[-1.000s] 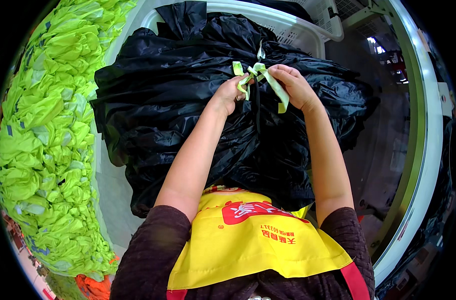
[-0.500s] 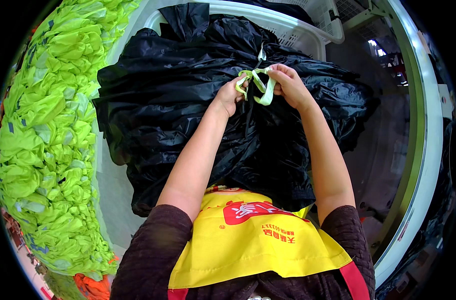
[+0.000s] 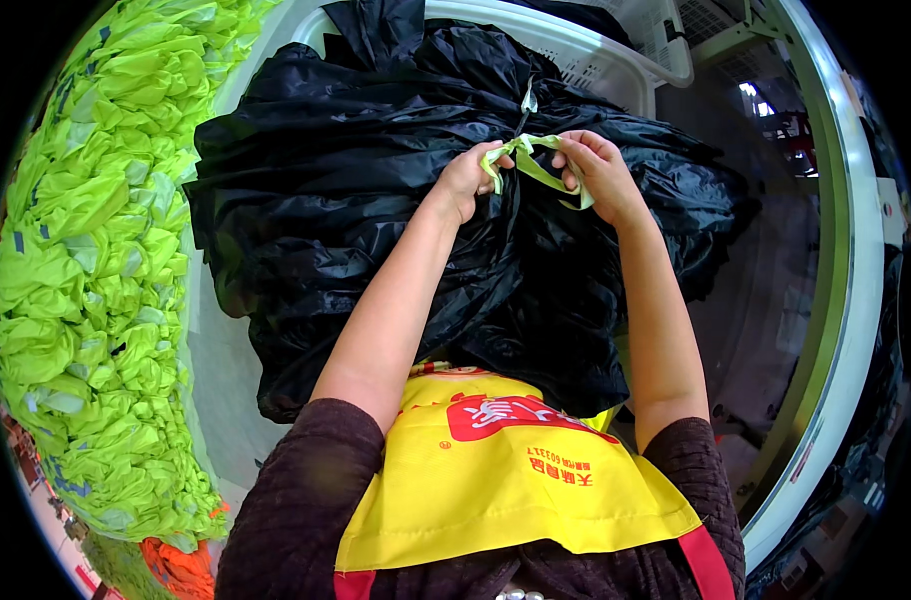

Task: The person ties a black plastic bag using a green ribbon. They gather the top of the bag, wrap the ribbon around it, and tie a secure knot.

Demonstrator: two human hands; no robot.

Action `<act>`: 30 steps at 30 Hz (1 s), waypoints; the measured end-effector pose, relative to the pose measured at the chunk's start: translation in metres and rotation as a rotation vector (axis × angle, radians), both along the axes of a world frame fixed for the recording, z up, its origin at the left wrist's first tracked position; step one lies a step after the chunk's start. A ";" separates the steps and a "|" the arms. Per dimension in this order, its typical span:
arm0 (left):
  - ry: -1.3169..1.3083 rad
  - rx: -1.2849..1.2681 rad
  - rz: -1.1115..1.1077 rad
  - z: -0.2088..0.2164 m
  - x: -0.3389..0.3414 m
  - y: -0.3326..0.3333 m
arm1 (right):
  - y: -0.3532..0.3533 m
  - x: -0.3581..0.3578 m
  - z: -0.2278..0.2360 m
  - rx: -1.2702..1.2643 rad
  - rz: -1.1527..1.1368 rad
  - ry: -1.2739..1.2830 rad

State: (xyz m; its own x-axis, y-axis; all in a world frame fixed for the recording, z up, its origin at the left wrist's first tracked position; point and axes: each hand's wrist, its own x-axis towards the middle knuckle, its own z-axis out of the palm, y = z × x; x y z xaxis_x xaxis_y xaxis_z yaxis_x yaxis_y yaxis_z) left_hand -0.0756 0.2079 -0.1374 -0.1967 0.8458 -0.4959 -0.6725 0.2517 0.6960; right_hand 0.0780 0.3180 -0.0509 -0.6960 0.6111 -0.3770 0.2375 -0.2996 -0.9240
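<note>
Strip (image 3: 525, 146) of pale green, stretched between two hands over the black bundle (image 3: 376, 225), and here's the grip: the left hand (image 3: 467, 178) pinches one side, the right hand (image 3: 598, 175) has the other between thumb and fingers, slack curving below. Why hold it from both sides? Likely to put tension on the crossing in the middle, which looks like a knot, though it's too small to be sure. Folds fan out left and right from the bundle's gathered waist, presumably cinched there. So the strip lies right of the left hand, left of the right hand, touching both, with the white basket (image 3: 624, 92) beyond.
</note>
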 end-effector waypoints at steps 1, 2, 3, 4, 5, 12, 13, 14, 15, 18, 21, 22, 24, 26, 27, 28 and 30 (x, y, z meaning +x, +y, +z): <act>-0.013 -0.006 0.018 0.000 0.001 0.000 | -0.004 0.001 0.005 -0.080 -0.026 0.016; -0.023 -0.010 0.039 -0.001 0.001 0.000 | -0.007 0.000 0.009 -0.158 -0.049 0.035; -0.033 -0.014 0.061 -0.001 0.001 0.000 | -0.007 0.003 0.004 -0.210 0.024 0.066; -0.049 -0.019 0.068 -0.002 0.001 0.000 | -0.012 0.002 0.004 -0.229 0.050 0.000; -0.065 -0.023 0.070 -0.002 0.001 0.001 | -0.022 0.000 0.007 -0.247 0.070 -0.066; -0.044 -0.011 0.010 -0.005 0.001 -0.001 | -0.028 -0.016 -0.009 -0.148 0.151 -0.273; -0.043 -0.007 0.011 -0.005 0.000 -0.002 | -0.029 -0.022 -0.007 -0.106 0.189 -0.303; -0.044 -0.002 0.008 -0.003 0.000 -0.003 | -0.030 -0.028 -0.004 -0.062 0.223 -0.334; -0.045 0.003 0.006 0.000 0.001 -0.003 | -0.028 -0.032 -0.002 -0.019 0.258 -0.366; -0.035 0.061 -0.026 0.000 0.003 -0.006 | -0.014 -0.029 -0.023 0.207 0.306 -0.440; 0.002 0.171 -0.056 0.001 0.004 -0.013 | -0.005 -0.024 -0.024 0.728 0.304 -0.532; 0.012 0.175 -0.048 0.002 0.004 -0.015 | -0.007 -0.024 -0.006 0.911 0.282 -0.589; 0.050 0.202 -0.068 0.003 0.005 -0.015 | -0.001 -0.022 0.006 1.222 0.233 -0.622; 0.160 0.185 -0.090 0.009 0.011 -0.013 | 0.014 -0.027 0.005 1.332 0.252 -0.709; 0.214 0.176 -0.101 0.015 0.013 -0.012 | 0.018 -0.029 0.008 1.382 0.270 -0.752; 0.192 0.159 -0.125 0.021 0.014 -0.012 | 0.022 -0.031 0.013 1.438 0.284 -0.742; 0.226 0.149 -0.126 0.024 0.018 -0.011 | 0.038 -0.034 0.024 1.582 0.274 -0.779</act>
